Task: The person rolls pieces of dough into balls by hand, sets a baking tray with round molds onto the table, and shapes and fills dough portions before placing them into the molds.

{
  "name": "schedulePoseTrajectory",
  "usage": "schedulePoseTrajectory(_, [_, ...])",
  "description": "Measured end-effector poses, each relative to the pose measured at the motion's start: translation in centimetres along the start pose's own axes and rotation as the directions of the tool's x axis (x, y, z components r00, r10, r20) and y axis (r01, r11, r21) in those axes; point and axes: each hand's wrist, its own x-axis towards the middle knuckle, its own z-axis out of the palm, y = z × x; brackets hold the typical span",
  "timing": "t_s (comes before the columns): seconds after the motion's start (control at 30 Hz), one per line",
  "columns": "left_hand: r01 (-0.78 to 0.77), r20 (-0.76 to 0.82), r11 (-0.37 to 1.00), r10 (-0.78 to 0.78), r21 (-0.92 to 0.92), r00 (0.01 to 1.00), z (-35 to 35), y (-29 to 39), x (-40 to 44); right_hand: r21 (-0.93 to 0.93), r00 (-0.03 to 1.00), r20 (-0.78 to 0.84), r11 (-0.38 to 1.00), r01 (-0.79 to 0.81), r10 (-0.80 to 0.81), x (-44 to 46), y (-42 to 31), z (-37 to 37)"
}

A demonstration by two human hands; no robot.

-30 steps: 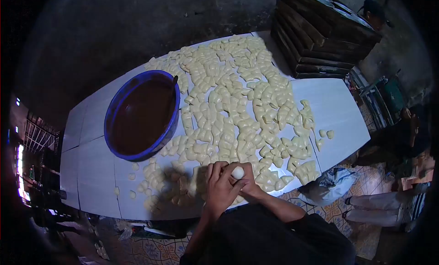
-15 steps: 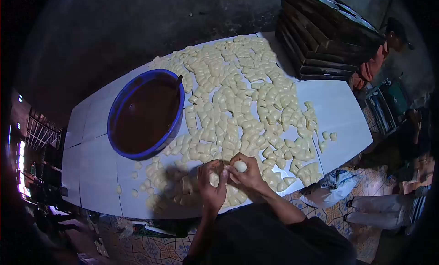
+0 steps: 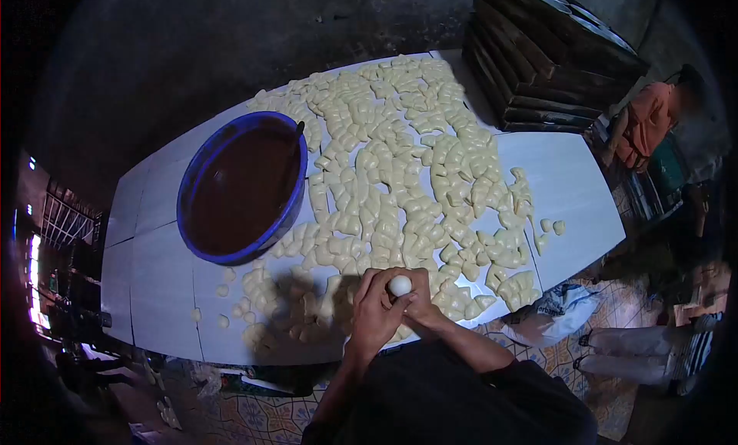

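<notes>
A smooth, pale dough ball [image 3: 399, 285] shows between my two hands near the front edge of the table. My left hand [image 3: 374, 311] is closed around its left side, with the thumb across the front. From the right, my right hand [image 3: 420, 297] is closed around the same ball, its fingers pressed up to those of the left. Just beyond the hands lies a broad spread of cut dough pieces [image 3: 382, 168], many of them touching. Part of this dough is hidden under my hands and their shadow.
A blue basin [image 3: 286, 228] of dark brown contents, with a dark handle [image 3: 297, 134] sticking up, stands on the white table [image 3: 157, 291]. Stacked dark trays [image 3: 553, 68] rise at the back right. A person in orange [image 3: 649, 118] is beyond them; a white bag [image 3: 565, 310] lies below the table.
My hands have come together around the dough ball, which was in my right hand with the left beside it. The person in orange has shifted and shows more fully.
</notes>
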Motion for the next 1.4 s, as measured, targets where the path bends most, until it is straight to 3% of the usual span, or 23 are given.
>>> schedulePoseTrajectory(0.17, [0.051, 0.064, 0.996, -0.056, 0.078, 0.996, -0.5, 0.1, -0.1, -0.131, 0.995, 0.038, 0.986, 0.101, -0.097, -0.3, 1.2, 0.4])
schedulePoseTrajectory(0.27, [0.326, 0.162, 0.735, -0.287, -0.595, 0.944, -0.6, -6.6, -1.1, -0.33, 0.978, 0.165, 0.927, 0.179, -0.13, -0.7, 3.6, 0.0])
schedulePoseTrajectory(0.43, [0.411, 0.2, 0.409, -0.467, -0.815, 0.861, -3.0, -8.0, -5.3, -0.3, 0.865, 0.277, 0.818, 0.491, -0.418, 0.0, 4.8, 1.1])
schedulePoseTrajectory(0.47, [0.253, 0.094, 0.225, -0.543, -0.941, 0.835, -3.6, -6.8, -6.4, -0.349, 0.935, 0.318, 0.897, 0.27, -0.157, -0.5, 5.1, 0.6])
schedulePoseTrajectory(0.5, [0.055, -0.2, 0.482, -0.463, -0.875, 0.863, -6.1, -6.7, -7.2, -0.384, 0.979, 0.164, 0.906, 0.179, -0.123, -0.2, 5.6, 0.6])
schedulePoseTrajectory(0.53, [-0.117, -0.476, 0.704, -0.34, -0.701, 0.811, -8.6, -6.6, -8.1, -0.156, 0.997, 0.005, 0.985, 0.079, -0.079, -0.3, 8.8, 0.4])
schedulePoseTrajectory(0.57, [-0.19, -0.571, 0.72, -0.332, -0.668, 0.751, -12.2, -6.5, -8.4, -0.092, 0.993, -0.056, 0.99, -0.108, 0.103, -0.1, 6.8, -0.3])
schedulePoseTrajectory(0.6, [-0.256, -0.659, 0.74, -0.319, -0.622, 0.681, -15.8, -6.4, -8.8, -0.2, 0.977, -0.2, 0.973, -0.118, 0.077, 0.8, 5.5, -0.4])
schedulePoseTrajectory(0.63, [-0.062, -0.845, 0.944, -0.26, -0.325, 0.467, -17.8, -5.6, -8.7, -0.196, 0.957, -0.263, 0.965, -0.174, 0.119, 1.3, 5.1, -0.5])
schedulePoseTrajectory(0.67, [0.261, -0.882, 0.956, -0.007, 0.132, 0.471, -21.4, -9.2, -10.0, -0.16, 0.967, -0.244, 0.981, -0.111, 0.07, 1.7, 4.8, -0.7])
schedulePoseTrajectory(0.7, [0.407, -0.898, 0.905, -0.073, 0.124, 0.435, -22.9, -12.7, -11.6, -0.122, 0.971, -0.219, 0.984, -0.129, 0.1, 1.8, 4.7, -0.9])
schedulePoseTrajectory(0.77, [0.804, -0.874, 0.52, -0.2, 0.289, 0.443, -24.0, -18.1, -13.3, -0.095, 0.978, -0.178, 0.988, -0.126, 0.107, 2.4, 3.3, -0.6])
schedulePoseTrajectory(0.83, [0.906, -0.803, 0.197, -0.42, 0.376, 0.424, -24.0, -19.8, -13.9, -0.111, 0.982, -0.177, 0.99, -0.084, 0.063, 3.2, 0.1, 0.1])
schedulePoseTrajectory(0.87, [0.934, -0.884, 0.106, -0.302, 0.342, 0.358, -23.1, -18.8, -13.1, -0.177, 0.99, -0.131, 0.982, -0.065, 0.042, 3.3, -0.5, -0.1])
schedulePoseTrajectory(0.93, [0.84, -0.917, 0.369, 0.196, 0.397, 0.347, -24.2, -22.4, -14.9, -0.035, 0.981, -0.162, 0.993, -0.117, 0.109, 3.2, 0.8, -0.4])
schedulePoseTrajectory(0.97, [0.737, -0.937, 0.58, 0.247, 0.347, 0.247, -22.1, -21.2, -11.9, 0.063, 0.971, -0.193, 0.989, -0.131, 0.141, 3.3, 0.4, -0.2])
schedulePoseTrajectory(1.03, [0.351, -0.838, 0.929, -0.095, 0.12, 0.538, -16.6, -15.7, -8.3, 0.491, 0.955, -0.066, 0.843, -0.222, 0.29, 3.1, -2.1, 1.1])
schedulePoseTrajectory(1.1, [0.243, -0.351, 0.937, -0.322, -0.252, 0.879, -9.5, -9.7, -5.2, 0.613, 0.94, -0.1, 0.764, -0.199, 0.325, 3.0, -2.9, 2.9])
schedulePoseTrajectory(1.17, [0.285, -0.037, 0.802, -0.357, -0.525, 0.933, -3.5, -6.7, -3.8, 0.691, 0.965, -0.019, 0.701, -0.177, 0.263, 2.5, -2.0, 3.9])
schedulePoseTrajectory(1.2, [0.306, 0.014, 0.573, -0.457, -0.76, 0.889, -1.2, -7.1, -3.7, 0.713, 0.972, 0.026, 0.677, -0.182, 0.233, 2.4, -1.8, 4.1])
schedulePoseTrajectory(1.3, [0.217, -0.405, 0.927, -0.333, -0.306, 0.851, -0.7, -6.6, -2.5, 0.204, 0.95, 0.159, 0.933, -0.297, 0.267, 2.3, -2.4, -0.6])
schedulePoseTrajectory(1.37, [0.212, -0.508, 0.972, -0.231, -0.097, 0.83, -1.3, -6.6, -2.4, -0.32, 0.961, 0.16, 0.933, -0.164, 0.224, 2.0, -2.9, -2.7])
schedulePoseTrajectory(1.4, [0.215, -0.55, 0.976, -0.174, 0.011, 0.817, -1.5, -6.5, -2.4, -0.387, 0.979, 0.109, 0.915, -0.117, 0.171, 1.6, -2.3, -3.6])
